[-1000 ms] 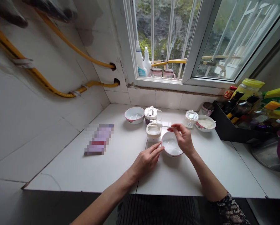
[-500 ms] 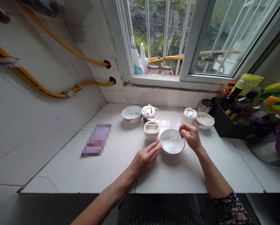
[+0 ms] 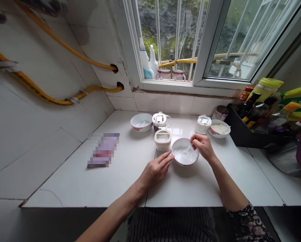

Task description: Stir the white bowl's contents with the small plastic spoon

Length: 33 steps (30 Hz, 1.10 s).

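A white bowl [image 3: 186, 162] with a pinkish-red rim stands on the counter, a clear or whitish liquid in its bottom. My right hand [image 3: 201, 146] pinches the handle of a small white spoon [image 3: 189, 148], whose head dips into the liquid. Against the bowl's left rim lie the outstretched fingertips of my left hand [image 3: 157, 168], without wrapping around it. Just behind that hand sits a cream-lidded seasoning jar [image 3: 162, 140]. Its contents look white through the clear lid window.
Farther back stand another bowl [image 3: 141, 122], a jar with its lid raised [image 3: 159, 120], a white-lidded jar [image 3: 203, 124] and a bowl of white food [image 3: 219, 129]. A black bottle box [image 3: 251, 134] and a pot [image 3: 286, 161] occupy the right. A blurred purple item [image 3: 105, 150] lies left.
My right hand has shifted slightly left, and the spoon has swung to a steeper angle in the bowl. My left hand stays against the rim.
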{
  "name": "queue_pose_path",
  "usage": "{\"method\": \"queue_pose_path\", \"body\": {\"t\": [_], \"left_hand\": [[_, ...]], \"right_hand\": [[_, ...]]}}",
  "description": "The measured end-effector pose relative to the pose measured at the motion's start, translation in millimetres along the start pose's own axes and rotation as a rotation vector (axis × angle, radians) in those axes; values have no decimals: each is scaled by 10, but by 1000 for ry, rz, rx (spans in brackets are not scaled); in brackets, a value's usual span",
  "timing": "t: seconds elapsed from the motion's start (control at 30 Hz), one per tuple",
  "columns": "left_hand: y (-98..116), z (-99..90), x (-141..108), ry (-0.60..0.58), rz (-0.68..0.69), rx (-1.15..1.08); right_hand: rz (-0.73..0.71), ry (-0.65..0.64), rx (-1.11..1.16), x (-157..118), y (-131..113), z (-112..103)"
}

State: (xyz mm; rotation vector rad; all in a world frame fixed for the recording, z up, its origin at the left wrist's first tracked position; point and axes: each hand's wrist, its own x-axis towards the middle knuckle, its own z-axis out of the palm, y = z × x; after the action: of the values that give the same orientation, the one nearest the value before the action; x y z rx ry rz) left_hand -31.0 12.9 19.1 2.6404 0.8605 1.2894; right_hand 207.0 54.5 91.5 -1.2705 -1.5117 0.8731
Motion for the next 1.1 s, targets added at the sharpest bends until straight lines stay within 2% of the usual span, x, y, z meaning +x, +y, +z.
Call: {"method": "queue_pose_path", "body": {"t": [0.13,0.27,0.6,0.8,0.87,0.97,1.03,1.1], "left_hand": [[7,5,6,5,0,2],[0,15,-8,-4,-12,10],[-11,25,-22,-2,-10,14],[-3,24,-7,3,-13,18],[-5,26,-4,2,-10,24],[-5,23,-2,-4,-5,30],[-3,20,-4,-6,-8,34],[-3,20,-8,-5,-12,34]], "right_hand": [[84,12,151,48,9,-26],[124,28,205,70,14,-31],[87,98,254,84,45,-1],[-81,91,264,31,-54,237],[-166,86,163,-1,-80,323],[-347,54,-102,-44,-104,401],[-463,24,-238,-62,-114,403],[-499,38,-261,-70,-118,363]]}}
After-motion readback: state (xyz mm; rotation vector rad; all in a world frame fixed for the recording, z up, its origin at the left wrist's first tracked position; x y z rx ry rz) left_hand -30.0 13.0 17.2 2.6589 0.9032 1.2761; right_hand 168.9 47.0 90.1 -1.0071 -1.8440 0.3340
